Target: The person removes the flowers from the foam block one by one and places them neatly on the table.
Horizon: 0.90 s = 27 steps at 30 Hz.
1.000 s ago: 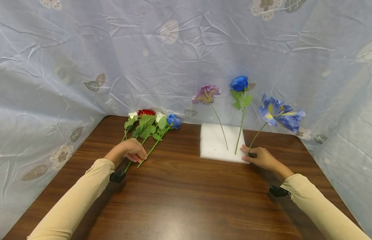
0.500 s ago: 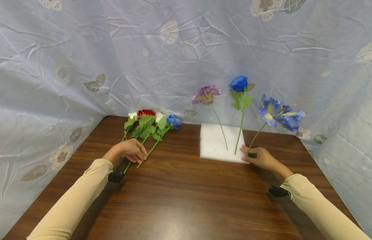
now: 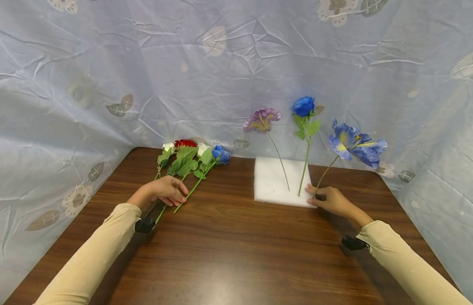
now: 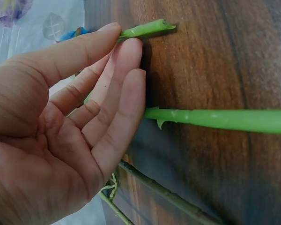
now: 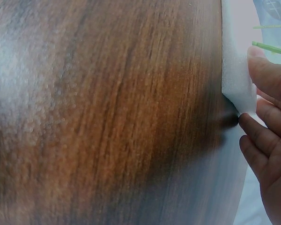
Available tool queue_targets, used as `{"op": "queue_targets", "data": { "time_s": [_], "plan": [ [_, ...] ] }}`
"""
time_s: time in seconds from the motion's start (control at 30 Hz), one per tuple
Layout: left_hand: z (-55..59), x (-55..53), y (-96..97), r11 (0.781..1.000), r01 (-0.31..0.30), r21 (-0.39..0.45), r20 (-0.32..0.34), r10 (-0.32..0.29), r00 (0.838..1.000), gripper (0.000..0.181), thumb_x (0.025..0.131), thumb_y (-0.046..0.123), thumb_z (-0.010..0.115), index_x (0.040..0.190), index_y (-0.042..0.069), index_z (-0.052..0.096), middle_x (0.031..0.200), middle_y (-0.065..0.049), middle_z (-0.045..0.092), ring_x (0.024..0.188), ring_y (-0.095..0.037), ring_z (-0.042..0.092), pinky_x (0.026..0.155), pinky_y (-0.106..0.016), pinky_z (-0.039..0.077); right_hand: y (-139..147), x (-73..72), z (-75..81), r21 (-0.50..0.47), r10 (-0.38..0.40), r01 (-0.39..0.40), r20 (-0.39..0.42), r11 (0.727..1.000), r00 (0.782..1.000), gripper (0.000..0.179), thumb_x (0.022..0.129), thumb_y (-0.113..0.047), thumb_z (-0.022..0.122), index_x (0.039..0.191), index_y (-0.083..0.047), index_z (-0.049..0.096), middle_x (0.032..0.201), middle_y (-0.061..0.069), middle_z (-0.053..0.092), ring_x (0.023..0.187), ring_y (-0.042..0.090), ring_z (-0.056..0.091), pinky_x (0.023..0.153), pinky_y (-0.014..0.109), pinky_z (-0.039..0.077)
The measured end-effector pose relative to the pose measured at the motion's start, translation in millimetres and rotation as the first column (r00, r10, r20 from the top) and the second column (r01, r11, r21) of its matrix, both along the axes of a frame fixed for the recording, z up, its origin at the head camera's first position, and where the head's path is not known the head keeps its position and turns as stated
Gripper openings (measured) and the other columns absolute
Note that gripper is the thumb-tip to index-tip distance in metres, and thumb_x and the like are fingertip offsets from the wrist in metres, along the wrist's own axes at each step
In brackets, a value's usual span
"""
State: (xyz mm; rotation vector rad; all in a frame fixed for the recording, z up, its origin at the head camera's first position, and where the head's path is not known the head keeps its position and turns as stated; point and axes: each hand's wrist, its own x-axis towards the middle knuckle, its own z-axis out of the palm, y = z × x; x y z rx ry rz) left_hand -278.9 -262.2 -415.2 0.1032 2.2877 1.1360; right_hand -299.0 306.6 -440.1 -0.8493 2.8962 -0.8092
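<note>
My left hand (image 3: 168,191) lies over the lower ends of several loose artificial flowers (image 3: 190,159) on the brown table (image 3: 236,245). In the left wrist view its fingers (image 4: 122,61) are nearly straight, and their tips touch the cut end of one green stem (image 4: 145,29). A second stem (image 4: 225,118) runs out from under them. My right hand (image 3: 328,198) pinches the near right corner of a white foam block (image 3: 272,180), thumb on top and fingers against the edge (image 5: 234,70). A purple flower (image 3: 262,119), a blue rose (image 3: 304,106) and a blue iris (image 3: 354,144) stand stuck in the block.
A pale blue printed cloth (image 3: 221,63) hangs close behind and around the table on both sides. The loose flowers include white, red and blue heads at the back left. Bare wood stretches between my arms toward the near edge.
My left hand has slid slightly back toward me along the stems and its fingers have straightened a little. The right hand and the standing flowers have not moved.
</note>
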Motion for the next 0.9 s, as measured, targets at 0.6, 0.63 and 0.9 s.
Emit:
{"op": "queue_targets", "data": {
  "time_s": [0.6, 0.63, 0.9],
  "plan": [
    [5.6, -10.5, 19.4, 0.996, -0.001, 0.093, -0.085, 0.008, 0.996, 0.045, 0.096, 0.015, 0.071, 0.135, -0.002, 0.059, 0.109, -0.017, 0.075, 0.089, -0.023, 0.073, 0.080, -0.039, 0.064, 3.9, -2.1, -1.4, 0.013, -0.014, 0.014, 0.012, 1.000, 1.000, 0.047, 0.093, -0.023, 0.077, 0.132, 0.000, 0.066, 0.139, 0.020, 0.059, 0.130, 0.042, 0.057, 0.104, 0.059, 0.048],
    [5.4, -11.6, 23.8, 0.994, 0.002, 0.109, -0.096, 0.008, 0.995, 0.046, 0.096, 0.015, 0.071, 0.137, -0.002, 0.058, 0.112, -0.019, 0.074, 0.091, -0.024, 0.073, 0.081, -0.040, 0.064, 3.6, -2.0, -1.5, 0.013, -0.013, 0.013, 0.009, 1.000, 1.000, 0.047, 0.092, -0.023, 0.077, 0.132, 0.000, 0.066, 0.139, 0.020, 0.059, 0.130, 0.041, 0.057, 0.103, 0.059, 0.048],
    [3.3, -23.2, 74.9, 0.965, -0.001, 0.261, -0.181, 0.049, 0.982, 0.049, 0.097, 0.011, 0.069, 0.141, -0.004, 0.054, 0.120, -0.029, 0.070, 0.096, -0.033, 0.074, 0.086, -0.049, 0.063, 0.9, -1.1, -1.1, 0.011, 0.000, 0.000, -0.016, 1.000, 1.000, 0.045, 0.092, -0.023, 0.077, 0.130, -0.001, 0.067, 0.137, 0.020, 0.060, 0.129, 0.040, 0.058, 0.101, 0.053, 0.052]
  ]
}}
